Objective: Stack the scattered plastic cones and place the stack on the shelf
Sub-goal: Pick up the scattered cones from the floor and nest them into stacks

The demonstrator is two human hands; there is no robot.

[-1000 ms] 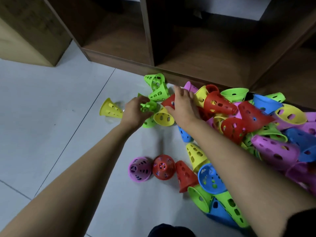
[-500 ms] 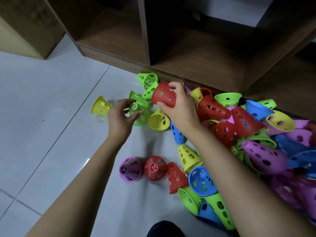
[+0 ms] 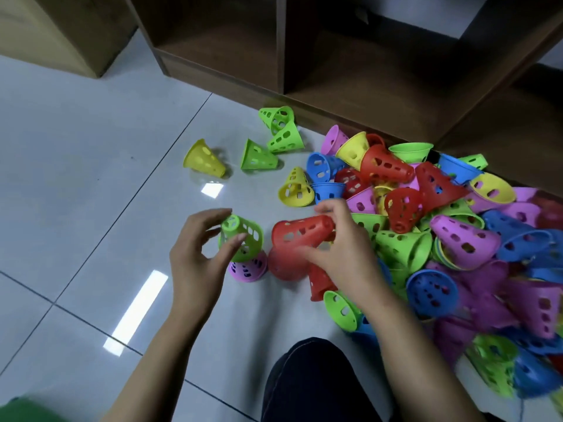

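Note:
My left hand (image 3: pixel 198 263) pinches a green cone (image 3: pixel 242 237) by its narrow top, just above a purple cone (image 3: pixel 248 269) standing on the floor. My right hand (image 3: pixel 341 254) grips a red cone (image 3: pixel 300 233) held sideways, wide end toward the green one. Another red cone (image 3: pixel 285 268) sits on the floor right under it. A big heap of coloured cones (image 3: pixel 441 233) lies to the right, against the wooden shelf (image 3: pixel 350 71).
Loose cones lie apart on the tiles: a yellow cone (image 3: pixel 203 158), a green cone on the floor (image 3: pixel 257 155) and a green pair (image 3: pixel 281 127) near the shelf edge. My dark knee (image 3: pixel 313 382) is at the bottom. A wooden cabinet (image 3: pixel 54 28) stands at the top left.
Both hands have drawn back from the pile toward me, each carrying its cone. The red cone now lies sideways close to the green one, above the purple and red cones on the floor.

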